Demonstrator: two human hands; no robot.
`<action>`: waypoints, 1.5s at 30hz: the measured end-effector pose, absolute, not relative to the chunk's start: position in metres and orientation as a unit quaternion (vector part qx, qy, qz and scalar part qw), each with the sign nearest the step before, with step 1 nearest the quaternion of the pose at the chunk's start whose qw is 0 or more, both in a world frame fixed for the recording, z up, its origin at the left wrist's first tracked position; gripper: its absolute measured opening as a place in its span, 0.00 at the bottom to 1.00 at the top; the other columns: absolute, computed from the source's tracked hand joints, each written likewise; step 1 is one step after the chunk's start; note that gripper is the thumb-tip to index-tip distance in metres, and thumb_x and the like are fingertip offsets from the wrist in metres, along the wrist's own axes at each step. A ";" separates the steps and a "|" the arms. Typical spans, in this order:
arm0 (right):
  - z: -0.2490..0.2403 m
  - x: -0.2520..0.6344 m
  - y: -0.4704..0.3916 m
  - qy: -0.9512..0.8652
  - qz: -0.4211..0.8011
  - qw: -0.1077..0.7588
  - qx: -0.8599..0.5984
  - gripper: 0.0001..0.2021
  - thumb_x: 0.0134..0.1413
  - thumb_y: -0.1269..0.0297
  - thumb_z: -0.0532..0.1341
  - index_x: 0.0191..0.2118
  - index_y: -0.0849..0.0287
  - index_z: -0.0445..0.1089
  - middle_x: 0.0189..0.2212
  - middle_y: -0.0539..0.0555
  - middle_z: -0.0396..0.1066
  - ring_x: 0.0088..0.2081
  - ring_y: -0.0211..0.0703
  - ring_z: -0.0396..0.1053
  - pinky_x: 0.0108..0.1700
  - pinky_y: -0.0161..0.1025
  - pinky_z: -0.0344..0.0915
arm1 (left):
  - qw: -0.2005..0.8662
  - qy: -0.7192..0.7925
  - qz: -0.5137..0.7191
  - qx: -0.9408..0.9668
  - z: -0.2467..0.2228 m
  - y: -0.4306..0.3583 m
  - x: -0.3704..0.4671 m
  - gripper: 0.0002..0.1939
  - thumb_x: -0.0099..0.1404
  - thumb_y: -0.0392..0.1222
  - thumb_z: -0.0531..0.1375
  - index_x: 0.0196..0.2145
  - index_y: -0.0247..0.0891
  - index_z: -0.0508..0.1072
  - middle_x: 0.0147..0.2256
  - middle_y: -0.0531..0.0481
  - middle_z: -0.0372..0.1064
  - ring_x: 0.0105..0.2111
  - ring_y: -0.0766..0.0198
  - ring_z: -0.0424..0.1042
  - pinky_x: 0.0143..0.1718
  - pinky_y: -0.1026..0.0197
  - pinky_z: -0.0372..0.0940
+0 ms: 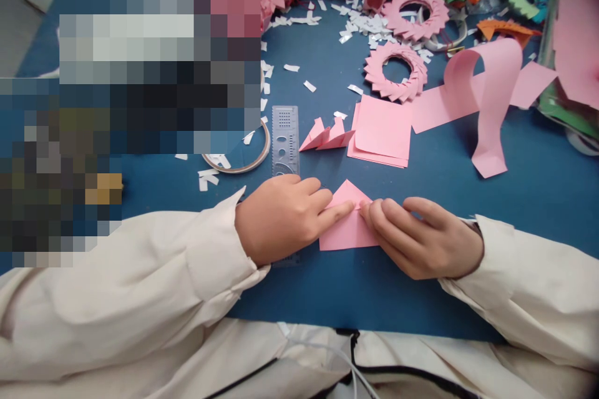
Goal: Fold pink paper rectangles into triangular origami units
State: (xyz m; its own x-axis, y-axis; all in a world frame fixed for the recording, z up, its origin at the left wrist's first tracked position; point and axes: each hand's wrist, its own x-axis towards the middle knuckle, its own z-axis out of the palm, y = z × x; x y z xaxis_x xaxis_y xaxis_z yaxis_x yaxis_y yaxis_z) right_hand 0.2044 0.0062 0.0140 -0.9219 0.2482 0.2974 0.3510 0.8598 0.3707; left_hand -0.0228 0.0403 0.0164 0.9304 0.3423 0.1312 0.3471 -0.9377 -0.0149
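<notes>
A pink paper sheet point(347, 234), folded to a point at its top edge, lies on the blue table in front of me. My left hand point(285, 215) presses on it from the left, index finger stretched onto the middle, other fingers curled, thumb hidden. From the right, my right hand point(416, 234) grips the paper's edge with its fingers drawn together. The fingertips of both hands nearly meet near the fold. Just behind stand small folded pink pieces point(326, 136) beside a stack of pink paper squares point(381, 131). Under my left hand runs a clear plastic ruler point(285, 143).
Pink folded-paper rings point(395, 72) lie beyond the stack. A curled pink paper strip point(498, 87) is at the right. A roll of tape point(234, 165) sits left of the ruler, among white paper scraps point(360, 22). Part of the left side is pixelated.
</notes>
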 end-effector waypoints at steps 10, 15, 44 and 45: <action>0.009 0.203 0.017 -0.947 -0.137 0.175 -0.234 0.08 0.52 0.64 0.59 0.33 0.66 0.69 0.27 0.53 0.69 0.30 0.38 0.63 0.33 0.41 0.59 | 0.014 -0.187 -0.067 -0.980 0.015 0.040 -0.023 0.17 0.66 0.30 0.46 0.47 0.38 0.68 0.25 0.52 0.66 0.24 0.63 0.63 0.23 0.60 0.56; 0.007 0.203 0.020 -0.944 -0.118 0.156 -0.265 0.11 0.55 0.62 0.57 0.39 0.67 0.67 0.29 0.54 0.69 0.31 0.40 0.63 0.32 0.40 0.57 | 0.016 -0.186 -0.070 -0.980 0.016 0.039 -0.022 0.17 0.66 0.30 0.46 0.48 0.38 0.67 0.26 0.52 0.66 0.25 0.63 0.63 0.23 0.60 0.57; 0.009 0.211 0.024 -0.961 -0.065 0.172 -0.207 0.21 0.63 0.59 0.45 0.36 0.70 0.68 0.25 0.57 0.67 0.28 0.40 0.60 0.28 0.39 0.58 | 0.017 -0.187 -0.074 -0.979 0.015 0.039 -0.023 0.17 0.66 0.30 0.46 0.48 0.39 0.68 0.25 0.52 0.65 0.24 0.63 0.62 0.23 0.60 0.55; 0.010 0.211 0.024 -0.961 -0.067 0.173 -0.206 0.19 0.62 0.60 0.47 0.35 0.70 0.68 0.25 0.56 0.67 0.28 0.39 0.60 0.27 0.39 0.58 | 0.017 -0.188 -0.074 -0.979 0.015 0.039 -0.023 0.17 0.66 0.30 0.46 0.47 0.39 0.68 0.25 0.52 0.65 0.24 0.63 0.62 0.23 0.60 0.55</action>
State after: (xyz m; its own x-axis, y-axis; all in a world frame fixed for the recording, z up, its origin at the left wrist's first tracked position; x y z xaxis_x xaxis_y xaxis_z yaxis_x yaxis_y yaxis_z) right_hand 0.2108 0.0236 0.0098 -0.8550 0.3732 0.3600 0.4196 0.9059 0.0574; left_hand -0.0229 0.0394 0.0147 0.9185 0.3653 0.1511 0.3703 -0.9289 -0.0053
